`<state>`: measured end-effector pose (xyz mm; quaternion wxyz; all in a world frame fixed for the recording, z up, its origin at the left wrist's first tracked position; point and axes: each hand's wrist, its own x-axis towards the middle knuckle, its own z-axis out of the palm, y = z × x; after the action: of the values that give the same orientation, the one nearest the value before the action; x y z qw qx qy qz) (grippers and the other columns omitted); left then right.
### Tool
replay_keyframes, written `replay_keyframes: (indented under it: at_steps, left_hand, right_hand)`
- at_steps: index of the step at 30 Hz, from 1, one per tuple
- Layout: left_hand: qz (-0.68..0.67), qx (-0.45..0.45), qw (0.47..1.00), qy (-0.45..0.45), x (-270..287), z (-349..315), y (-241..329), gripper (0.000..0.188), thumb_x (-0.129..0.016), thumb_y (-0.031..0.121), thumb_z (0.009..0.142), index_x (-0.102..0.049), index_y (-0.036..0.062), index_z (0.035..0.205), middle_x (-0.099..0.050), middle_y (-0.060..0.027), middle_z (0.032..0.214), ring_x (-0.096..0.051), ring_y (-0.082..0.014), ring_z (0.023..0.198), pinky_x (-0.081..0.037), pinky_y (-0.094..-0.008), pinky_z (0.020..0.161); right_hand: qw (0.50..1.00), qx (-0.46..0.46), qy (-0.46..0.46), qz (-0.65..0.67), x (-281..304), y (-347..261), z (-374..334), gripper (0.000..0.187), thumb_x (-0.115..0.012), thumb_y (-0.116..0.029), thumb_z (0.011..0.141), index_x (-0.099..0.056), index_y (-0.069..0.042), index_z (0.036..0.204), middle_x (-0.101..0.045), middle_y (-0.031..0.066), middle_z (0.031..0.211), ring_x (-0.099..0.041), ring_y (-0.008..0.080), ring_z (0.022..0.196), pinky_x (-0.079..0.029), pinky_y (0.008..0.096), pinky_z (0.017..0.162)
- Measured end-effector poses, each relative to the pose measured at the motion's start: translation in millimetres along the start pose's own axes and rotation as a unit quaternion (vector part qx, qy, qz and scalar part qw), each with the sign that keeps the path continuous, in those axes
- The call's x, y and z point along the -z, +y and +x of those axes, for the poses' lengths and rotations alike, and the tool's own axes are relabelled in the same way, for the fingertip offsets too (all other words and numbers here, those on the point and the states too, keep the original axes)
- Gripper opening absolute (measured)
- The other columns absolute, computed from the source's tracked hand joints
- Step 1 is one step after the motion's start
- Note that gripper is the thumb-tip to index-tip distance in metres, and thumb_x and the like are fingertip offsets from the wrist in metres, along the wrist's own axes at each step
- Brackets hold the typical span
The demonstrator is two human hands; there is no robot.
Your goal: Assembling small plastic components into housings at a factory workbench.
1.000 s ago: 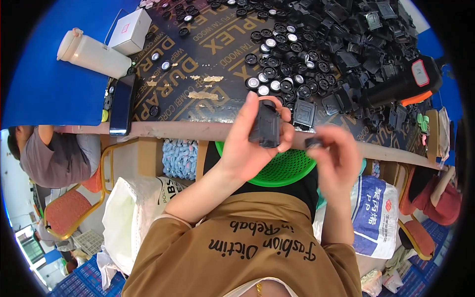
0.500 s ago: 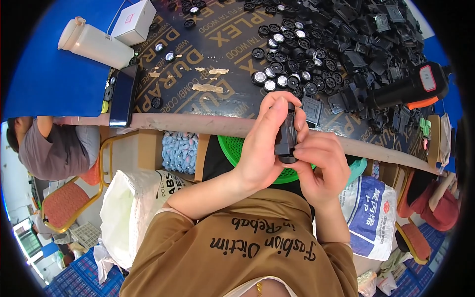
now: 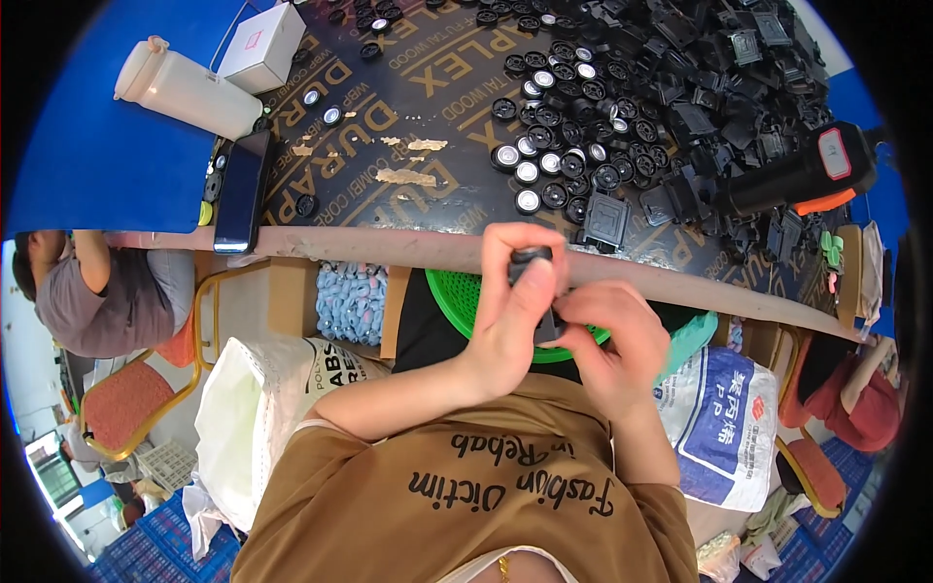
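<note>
My left hand is closed round a small black plastic toy-car part, its thumb pressed near a dark wheel at the upper end. Fingers of my right hand are pinched at the lower end of the same part, slightly blurred. Much of the part is hidden by both hands, which are held just off the table's near edge. Beyond them lies a spread of black toy wheels, some with silver hubs. A flat black plastic part rests close to the edge.
Black plastic parts are heaped at the right, with a black power tool lying there. A phone, white bottle and white box stand left. Below are a green basket and sacks. Other people sit nearby.
Both hands have come down toward my body, off the table edge, with the toy-car part. The part has turned, and my left thumb now lies over it, hiding more of it.
</note>
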<state>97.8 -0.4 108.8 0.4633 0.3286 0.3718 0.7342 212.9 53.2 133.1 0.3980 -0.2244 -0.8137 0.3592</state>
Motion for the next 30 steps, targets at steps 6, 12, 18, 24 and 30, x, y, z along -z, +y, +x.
replay_keyframes:
  at_steps: [6,12,18,24,30]
  left_hand:
    - [0.346,-0.074,0.912,-0.206,52.8,-31.5,-20.8,0.033,-0.067,0.017,0.076,-0.050,0.0032,0.101,-0.053,-0.0151,0.096,-0.053,-0.0301,0.086,-0.043,-0.0374,0.074]
    - [0.573,-0.203,0.746,-0.270,43.8,-23.2,-20.5,0.036,-0.072,0.026,0.070,-0.059,0.0101,0.100,-0.054,-0.0097,0.104,-0.054,-0.0294,0.092,-0.046,-0.0379,0.072]
    - [0.618,-0.188,0.755,-0.115,0.6,44.6,5.2,0.031,-0.069,0.016,0.075,-0.049,0.0019,0.093,-0.056,-0.0129,0.077,-0.055,-0.0306,0.065,-0.044,-0.0368,0.056]
    - [0.645,-0.056,0.756,-0.097,-14.9,56.9,-7.5,0.041,-0.066,0.019,0.078,-0.042,0.0018,0.107,-0.060,-0.0167,0.079,-0.061,-0.0336,0.074,-0.047,-0.0406,0.061]
    - [0.611,-0.138,0.775,-0.085,4.2,62.9,-12.0,0.048,-0.069,0.017,0.073,-0.051,0.0018,0.115,-0.051,-0.0174,0.091,-0.051,-0.0328,0.085,-0.045,-0.0396,0.074]
  right_hand:
    - [0.990,-0.055,-0.031,-0.126,43.2,40.9,21.4,0.012,-0.064,-0.003,0.073,-0.064,-0.004,0.085,-0.062,0.0097,0.080,-0.060,0.0267,0.073,-0.047,0.0331,0.067]
    - [0.937,-0.079,-0.005,-0.341,18.8,61.9,59.6,0.021,-0.062,-0.025,0.081,-0.060,-0.004,0.083,-0.061,0.0127,0.073,-0.061,0.0299,0.068,-0.048,0.0381,0.058]
    - [0.916,-0.165,-0.078,-0.357,14.5,64.0,76.0,0.027,-0.066,-0.029,0.077,-0.056,-0.004,0.082,-0.061,0.0125,0.065,-0.061,0.0309,0.063,-0.048,0.0407,0.056]
    - [0.969,-0.217,0.121,-0.022,24.8,77.9,62.8,0.020,-0.066,0.000,0.075,-0.057,0.000,0.093,-0.060,0.0035,0.071,-0.054,0.0058,0.061,-0.045,0.0198,0.057]
    - [0.966,-0.174,0.187,-0.034,39.4,47.4,18.6,0.018,-0.066,0.008,0.069,-0.068,-0.001,0.085,-0.064,0.0041,0.076,-0.053,0.0062,0.062,-0.041,0.0199,0.055]
